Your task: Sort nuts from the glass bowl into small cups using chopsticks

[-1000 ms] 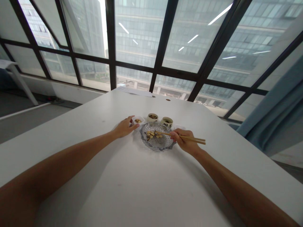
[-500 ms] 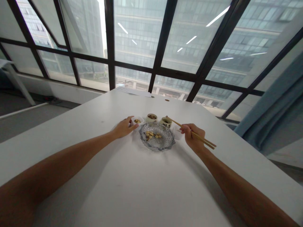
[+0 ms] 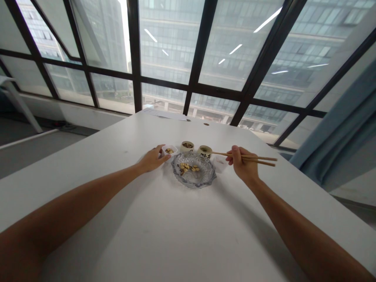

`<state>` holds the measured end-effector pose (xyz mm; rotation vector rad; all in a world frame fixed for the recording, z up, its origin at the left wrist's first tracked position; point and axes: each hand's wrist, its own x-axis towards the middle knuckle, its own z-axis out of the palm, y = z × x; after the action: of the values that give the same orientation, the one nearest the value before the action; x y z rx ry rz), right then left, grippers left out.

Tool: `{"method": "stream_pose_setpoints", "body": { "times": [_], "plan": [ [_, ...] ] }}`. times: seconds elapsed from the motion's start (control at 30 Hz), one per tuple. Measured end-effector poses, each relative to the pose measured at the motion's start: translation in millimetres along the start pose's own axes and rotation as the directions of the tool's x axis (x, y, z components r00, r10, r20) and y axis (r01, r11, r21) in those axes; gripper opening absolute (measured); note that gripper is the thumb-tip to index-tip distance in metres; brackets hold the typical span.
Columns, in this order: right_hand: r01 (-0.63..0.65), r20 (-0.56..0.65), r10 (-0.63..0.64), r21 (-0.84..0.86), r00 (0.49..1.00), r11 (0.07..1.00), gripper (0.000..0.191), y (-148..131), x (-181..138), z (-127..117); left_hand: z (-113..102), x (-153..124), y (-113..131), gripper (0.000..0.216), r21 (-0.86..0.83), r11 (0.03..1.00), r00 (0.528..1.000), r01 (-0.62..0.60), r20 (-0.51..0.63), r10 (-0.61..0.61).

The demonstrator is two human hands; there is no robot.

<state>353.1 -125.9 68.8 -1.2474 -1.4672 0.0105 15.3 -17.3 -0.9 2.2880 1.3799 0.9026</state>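
Observation:
My left hand [image 3: 154,158] grips the left side of a small white bowl [image 3: 169,150] that has some pale nuts in it. In my right hand [image 3: 242,162] is a pair of wooden chopsticks [image 3: 254,158], held nearly level, with the tips pointing left at the mouth of a small lettered cup [image 3: 204,152]. Whether anything is between the tips is too small to tell. A second cup [image 3: 187,147], holding dark bits, stands left of the first. In front of both, a scalloped glass plate [image 3: 205,178] carries several pale nuts [image 3: 188,168] and darker pieces.
Another white bowl [image 3: 220,164] sits right of the plate, partly behind the chopsticks and my right hand. Papers [image 3: 166,114] lie at the far end of the white table [image 3: 176,227]. Windows rise beyond it, and a blue curtain [image 3: 337,133] hangs at the right.
The chopsticks have swung from a steep slant to nearly level, their tips lowered to the right-hand cup. My right hand has turned with them. My left hand stays at the white bowl.

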Motion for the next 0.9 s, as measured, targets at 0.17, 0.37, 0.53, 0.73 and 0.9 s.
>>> {"method": "stream_pose_setpoints", "body": {
  "times": [0.17, 0.37, 0.53, 0.73, 0.9],
  "plan": [
    [-0.005, 0.237, -0.019, 0.099, 0.971, 0.995, 0.055, -13.5, -1.3, -1.9, 1.5, 1.5, -4.2, 0.076, 0.002, 1.000, 1.000, -0.007, 0.003, 0.007],
    [0.024, 0.446, -0.036, 0.032, 0.894, 0.999, 0.058, -6.5, -5.1, 3.8, 1.1, 0.5, -1.3, 0.074, -0.002, 1.000, 1.000, -0.002, -0.003, 0.002],
    [0.005, 0.474, -0.012, 0.016, 0.881, 1.000, 0.057, 1.2, -4.7, 4.4, -0.1, -0.8, 1.9, 0.073, -0.014, 1.000, 1.000, 0.000, -0.003, 0.000],
    [0.070, 0.530, -0.046, -0.025, 0.847, 0.997, 0.059, -15.9, -4.0, -0.9, -2.7, -1.8, 5.5, 0.072, -0.028, 1.000, 1.000, 0.004, 0.000, -0.004],
    [0.160, 0.536, -0.113, -0.042, 0.836, 0.986, 0.061, -29.7, -5.6, -1.3, -3.5, -2.7, 7.6, 0.071, -0.026, 1.000, 1.000, 0.004, -0.015, -0.004]
  ]
}}
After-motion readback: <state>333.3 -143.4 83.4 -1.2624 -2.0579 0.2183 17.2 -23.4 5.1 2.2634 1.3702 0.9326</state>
